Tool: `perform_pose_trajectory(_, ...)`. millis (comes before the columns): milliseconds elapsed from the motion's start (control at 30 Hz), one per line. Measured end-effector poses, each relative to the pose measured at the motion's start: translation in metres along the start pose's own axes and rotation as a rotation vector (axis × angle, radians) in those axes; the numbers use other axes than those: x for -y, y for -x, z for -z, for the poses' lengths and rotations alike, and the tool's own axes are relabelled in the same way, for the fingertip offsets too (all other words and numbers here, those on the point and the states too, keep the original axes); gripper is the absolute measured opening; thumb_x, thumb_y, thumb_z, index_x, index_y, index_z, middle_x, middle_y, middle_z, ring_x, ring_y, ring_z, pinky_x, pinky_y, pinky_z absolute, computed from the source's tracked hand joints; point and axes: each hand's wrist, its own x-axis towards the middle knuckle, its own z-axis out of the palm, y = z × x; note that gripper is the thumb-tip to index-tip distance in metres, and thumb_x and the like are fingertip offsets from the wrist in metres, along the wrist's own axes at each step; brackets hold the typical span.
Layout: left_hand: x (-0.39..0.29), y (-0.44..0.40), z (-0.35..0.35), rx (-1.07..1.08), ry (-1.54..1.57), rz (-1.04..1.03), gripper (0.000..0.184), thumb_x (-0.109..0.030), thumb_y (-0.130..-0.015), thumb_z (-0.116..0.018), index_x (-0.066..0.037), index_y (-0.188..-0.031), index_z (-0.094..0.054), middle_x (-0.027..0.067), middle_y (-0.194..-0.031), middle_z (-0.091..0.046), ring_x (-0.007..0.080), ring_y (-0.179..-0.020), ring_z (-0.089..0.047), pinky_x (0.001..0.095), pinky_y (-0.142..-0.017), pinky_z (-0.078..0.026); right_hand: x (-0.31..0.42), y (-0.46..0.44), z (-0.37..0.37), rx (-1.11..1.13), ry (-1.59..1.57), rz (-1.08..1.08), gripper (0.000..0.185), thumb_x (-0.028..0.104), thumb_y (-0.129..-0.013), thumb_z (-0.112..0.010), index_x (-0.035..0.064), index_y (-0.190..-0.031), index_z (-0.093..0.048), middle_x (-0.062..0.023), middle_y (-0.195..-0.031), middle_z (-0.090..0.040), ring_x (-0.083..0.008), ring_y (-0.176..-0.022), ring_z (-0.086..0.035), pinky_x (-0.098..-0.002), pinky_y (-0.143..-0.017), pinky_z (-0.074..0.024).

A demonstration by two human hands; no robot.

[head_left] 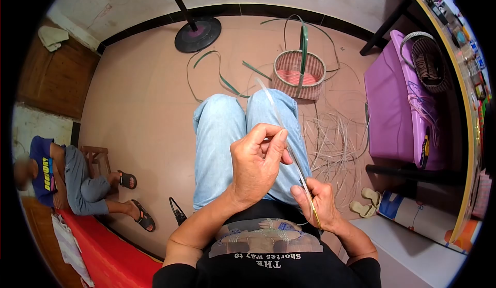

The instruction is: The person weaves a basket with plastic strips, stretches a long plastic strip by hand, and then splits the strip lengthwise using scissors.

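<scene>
A thin, pale translucent strip runs slantwise over the jeans, from near the knees down to the right hand. My left hand pinches it between thumb and fingertips above the thigh. Lower and to the right, my right hand is closed round the lower part of the strip, which looks yellowish there. Its lower end lies near the right wrist. Beyond the knees, a woven basket with a green handle stands on the floor.
Loose strips lie tangled on the floor at right, and green strips beyond the knees. A purple box carries another basket. A round stand base stands near the wall. A person sits at left.
</scene>
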Motion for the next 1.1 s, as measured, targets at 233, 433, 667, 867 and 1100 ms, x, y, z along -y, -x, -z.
perform_pose_trajectory(233,0.001,0.0003,0.0005,0.005,0.035,0.011,0.009,-0.003,-0.095,-0.056,0.006,-0.093,-0.056,0.0078,-0.069,-0.061,0.0119,-0.061,-0.061,0.0227,-0.055,-0.051,0.0009,0.0006,0.0002,-0.007,-0.003,0.001,0.051,0.03,-0.086,-0.07,0.0014,-0.057,-0.041,-0.0084,-0.046,-0.032,-0.011,-0.046,-0.031,-0.0333,-0.04,-0.0302)
perform_pose_trajectory(433,0.0005,0.0001,0.0007,0.009,0.051,0.02,0.009,-0.002,-0.095,-0.055,0.006,-0.093,-0.056,0.0077,-0.07,-0.061,0.0117,-0.061,-0.061,0.0229,-0.055,-0.051,0.0008,0.001,-0.0009,-0.015,-0.01,-0.005,0.048,0.026,-0.085,-0.072,0.0014,-0.056,-0.041,-0.0085,-0.046,-0.033,-0.0106,-0.046,-0.031,-0.0323,-0.04,-0.0299)
perform_pose_trajectory(667,0.0016,-0.0002,0.0007,0.014,0.06,-0.009,0.008,-0.002,-0.095,-0.056,0.006,-0.092,-0.056,0.0079,-0.07,-0.061,0.0115,-0.06,-0.061,0.023,-0.055,-0.051,-0.0036,0.0009,0.0012,0.026,-0.103,0.009,0.04,0.018,-0.084,-0.071,0.0006,-0.061,-0.042,-0.0089,-0.048,-0.035,-0.0103,-0.049,-0.031,-0.0314,-0.041,-0.03)
perform_pose_trajectory(867,0.0008,0.0016,-0.0014,0.01,0.056,-0.019,0.008,-0.002,-0.094,-0.056,0.006,-0.092,-0.056,0.008,-0.07,-0.061,0.0115,-0.06,-0.061,0.0228,-0.055,-0.05,-0.0048,0.0011,0.0004,0.029,-0.094,-0.027,0.042,0.018,-0.084,-0.071,0.0008,-0.06,-0.041,-0.0094,-0.049,-0.033,-0.0107,-0.049,-0.029,-0.0321,-0.041,-0.0291)
perform_pose_trajectory(1100,0.0027,0.0015,-0.0016,0.01,0.045,-0.014,0.007,-0.001,-0.094,-0.056,0.005,-0.091,-0.055,0.0077,-0.069,-0.061,0.0117,-0.06,-0.061,0.0227,-0.055,-0.05,-0.0027,0.0014,-0.0011,0.003,-0.072,-0.031,0.044,0.018,-0.084,-0.071,0.001,-0.058,-0.04,-0.0089,-0.047,-0.031,-0.0104,-0.047,-0.029,-0.0321,-0.04,-0.0284)
